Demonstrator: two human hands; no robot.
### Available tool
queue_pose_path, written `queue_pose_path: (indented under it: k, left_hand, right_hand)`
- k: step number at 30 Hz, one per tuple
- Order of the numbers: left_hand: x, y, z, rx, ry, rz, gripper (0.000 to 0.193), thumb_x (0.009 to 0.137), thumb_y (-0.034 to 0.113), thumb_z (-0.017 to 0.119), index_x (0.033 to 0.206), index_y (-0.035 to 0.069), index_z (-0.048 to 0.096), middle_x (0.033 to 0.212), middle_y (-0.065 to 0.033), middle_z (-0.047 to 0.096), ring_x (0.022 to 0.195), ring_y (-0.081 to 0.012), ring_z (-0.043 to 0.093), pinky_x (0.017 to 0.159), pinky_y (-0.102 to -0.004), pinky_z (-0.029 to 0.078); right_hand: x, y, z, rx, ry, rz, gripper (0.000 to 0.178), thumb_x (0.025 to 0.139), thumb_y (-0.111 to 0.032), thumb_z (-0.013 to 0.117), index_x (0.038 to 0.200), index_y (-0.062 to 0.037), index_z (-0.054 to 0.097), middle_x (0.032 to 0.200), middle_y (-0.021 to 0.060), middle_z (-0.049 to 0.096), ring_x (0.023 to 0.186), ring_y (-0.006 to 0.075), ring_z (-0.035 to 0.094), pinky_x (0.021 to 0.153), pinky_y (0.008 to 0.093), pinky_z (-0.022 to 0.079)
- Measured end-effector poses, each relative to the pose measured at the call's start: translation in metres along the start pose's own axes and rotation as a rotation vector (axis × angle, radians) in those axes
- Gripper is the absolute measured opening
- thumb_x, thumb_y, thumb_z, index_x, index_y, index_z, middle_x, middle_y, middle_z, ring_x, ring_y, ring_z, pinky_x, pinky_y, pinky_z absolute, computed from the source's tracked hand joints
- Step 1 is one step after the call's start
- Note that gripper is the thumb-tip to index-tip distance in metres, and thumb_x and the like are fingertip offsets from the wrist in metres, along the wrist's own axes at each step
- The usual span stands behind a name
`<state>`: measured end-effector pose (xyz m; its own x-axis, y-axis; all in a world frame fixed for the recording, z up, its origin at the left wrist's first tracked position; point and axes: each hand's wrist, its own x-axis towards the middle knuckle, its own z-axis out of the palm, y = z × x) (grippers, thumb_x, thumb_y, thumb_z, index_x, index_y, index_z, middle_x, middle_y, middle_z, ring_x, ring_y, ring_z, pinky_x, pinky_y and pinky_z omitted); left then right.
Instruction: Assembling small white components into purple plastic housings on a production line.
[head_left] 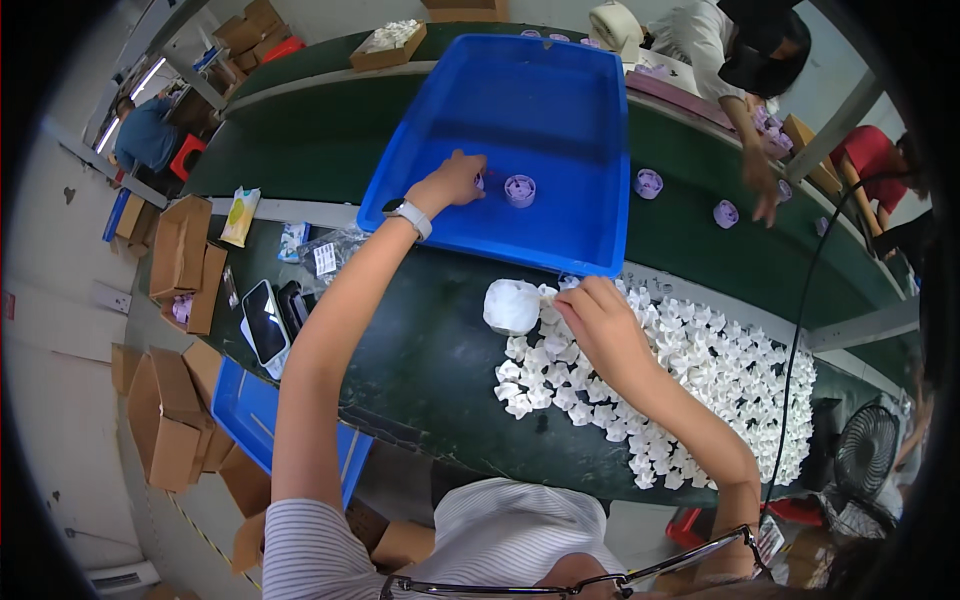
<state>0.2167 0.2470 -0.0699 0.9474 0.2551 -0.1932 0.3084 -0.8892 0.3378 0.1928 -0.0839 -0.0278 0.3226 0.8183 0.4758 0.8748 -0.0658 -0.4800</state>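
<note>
Over the left part of the big blue tray (590,240), my left hand (452,182) has its fingers closed round a small purple cup (479,182), mostly hidden by them. A second purple cup with a ruffled inside (520,190) stands in the tray just to its right. My right hand (605,325) pinches a small whitish piece (547,294) beside a round white tub (512,307); its exact shape is hard to make out. Under and beyond that hand, many white flower-shaped pieces (720,380) lie spread over the dark green table (420,370).
Left on the table are a phone (264,322), a yellow packet (240,216) and clear plastic bags (335,250). Beyond, purple cups (649,183) sit on a green belt (690,150), where a co-worker's hand (760,185) reaches in. A black cable (795,350) hangs at right, near a fan (866,450).
</note>
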Motion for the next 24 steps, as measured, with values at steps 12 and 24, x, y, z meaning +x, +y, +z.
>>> queue_pose_path:
  k: [12, 24]
  left_hand:
    - [-0.142, 0.085, -0.065, -0.440, 0.906, 0.181, 0.053, 0.070, 0.008, 0.073, 0.113, -0.003, 0.044, 0.101, -0.0194, 0.052, 0.090, -0.0287, 0.058, 0.080, -0.0347, 0.049]
    - [-0.263, 0.165, 0.011, -1.007, 0.658, 0.218, 0.054, 0.066, -0.009, 0.069, 0.114, -0.002, 0.045, 0.111, -0.0104, 0.045, 0.100, -0.0162, 0.053, 0.084, -0.0268, 0.046]
  right_hand:
    - [0.008, 0.001, 0.010, 0.138, 0.010, 0.103, 0.009, 0.077, 0.001, 0.063, 0.085, 0.0023, 0.060, 0.082, 0.0125, 0.053, 0.079, 0.0259, 0.054, 0.070, 0.0347, 0.045]
    - [-0.038, -0.027, -0.040, 0.651, 0.191, 0.523, 0.008, 0.085, -0.004, 0.063, 0.090, 0.0021, 0.065, 0.080, 0.0051, 0.056, 0.074, 0.0109, 0.052, 0.067, 0.0236, 0.042]
